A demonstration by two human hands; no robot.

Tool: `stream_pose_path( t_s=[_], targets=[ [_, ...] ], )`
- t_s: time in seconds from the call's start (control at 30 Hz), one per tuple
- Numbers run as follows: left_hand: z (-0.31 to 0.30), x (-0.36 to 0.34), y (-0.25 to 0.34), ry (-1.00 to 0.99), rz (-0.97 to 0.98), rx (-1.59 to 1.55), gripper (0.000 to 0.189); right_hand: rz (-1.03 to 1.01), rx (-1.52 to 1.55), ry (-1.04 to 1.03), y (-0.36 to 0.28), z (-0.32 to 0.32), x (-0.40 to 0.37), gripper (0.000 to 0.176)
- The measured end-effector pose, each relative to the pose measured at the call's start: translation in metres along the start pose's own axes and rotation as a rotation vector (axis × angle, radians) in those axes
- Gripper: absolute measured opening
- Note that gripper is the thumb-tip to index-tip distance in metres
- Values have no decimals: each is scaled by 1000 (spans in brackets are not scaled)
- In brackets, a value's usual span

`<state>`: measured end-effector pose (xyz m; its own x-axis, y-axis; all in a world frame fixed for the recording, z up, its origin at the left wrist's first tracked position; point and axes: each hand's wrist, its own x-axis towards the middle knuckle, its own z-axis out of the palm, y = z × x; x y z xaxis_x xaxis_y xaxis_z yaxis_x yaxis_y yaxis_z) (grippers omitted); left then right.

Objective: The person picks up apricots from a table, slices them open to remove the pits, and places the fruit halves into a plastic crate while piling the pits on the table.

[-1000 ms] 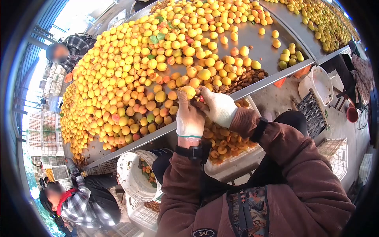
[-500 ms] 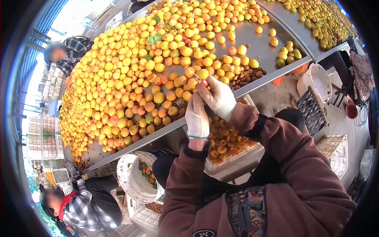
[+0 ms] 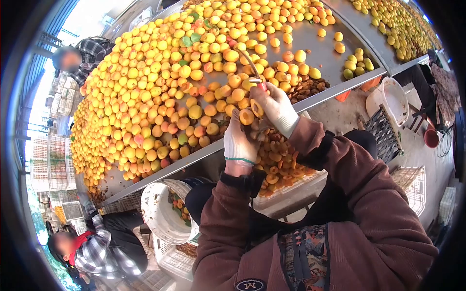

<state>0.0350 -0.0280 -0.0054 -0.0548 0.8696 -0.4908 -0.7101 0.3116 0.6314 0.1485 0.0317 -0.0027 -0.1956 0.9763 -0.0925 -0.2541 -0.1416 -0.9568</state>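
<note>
Over the table's front edge, my gloved left hand (image 3: 241, 140) is closed on an apricot half (image 3: 246, 117), its cut face showing. Just to the right, my gloved right hand (image 3: 277, 107) grips a small knife (image 3: 262, 87) by its red handle, the curved blade pointing up and away over the fruit. A second apricot half (image 3: 257, 108) shows between the two hands, against the right hand's fingers. Below them stands a white crate (image 3: 310, 186) filled with halved apricots (image 3: 276, 162).
Whole apricots (image 3: 145, 97) cover much of the metal table (image 3: 315, 48). Brown pits (image 3: 306, 89) lie near its raised front rim (image 3: 335, 93). A white bucket (image 3: 158, 213) stands at lower left beside a seated person (image 3: 104, 247). Another person (image 3: 92, 56) is across the table.
The apricot between my hands is now open in two halves. The knife blade has swung up and clear of the fruit, and my hands have moved slightly apart.
</note>
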Motion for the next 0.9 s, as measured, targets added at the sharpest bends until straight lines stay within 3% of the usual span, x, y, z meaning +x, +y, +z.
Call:
stream_pose_path(
  t_s=[0.03, 0.2, 0.27, 0.33, 0.43, 0.5, 0.6, 0.63, 0.9],
  targets=[
    [-1, 0, 0, -27, 21, -74, 41, 120, 16, -17, -5, -2, -1, 30],
    [-5, 0, -1, -134, -8, -35, 40, 71, -180, -71, -2, 3, -7, 28],
    [-5, 1, -1, -127, 3, -17, 38, -173, -421, -49, 6, 2, -6, 30],
    [-3, -1, 2, -80, 185, 238, 36, -220, -503, -28, -3, 3, -11, 29],
    [6, -7, 6, 1, 185, 259, 31, -136, -485, -27, -2, 4, -11, 30],
    [8, -6, 3, -12, 179, 216, 29, -52, -145, -3, 5, 5, -9, 31],
    [6, -3, 2, -62, 151, 122, 25, -7, -22, 1, 9, 5, -4, 34],
    [4, -2, 3, -97, 125, 69, 23, 97, 32, -6, 2, 3, -8, 36],
    [2, 2, 14, -52, 202, 75, 24, 190, 23, -107, -15, 1, -16, 39]
  ],
)
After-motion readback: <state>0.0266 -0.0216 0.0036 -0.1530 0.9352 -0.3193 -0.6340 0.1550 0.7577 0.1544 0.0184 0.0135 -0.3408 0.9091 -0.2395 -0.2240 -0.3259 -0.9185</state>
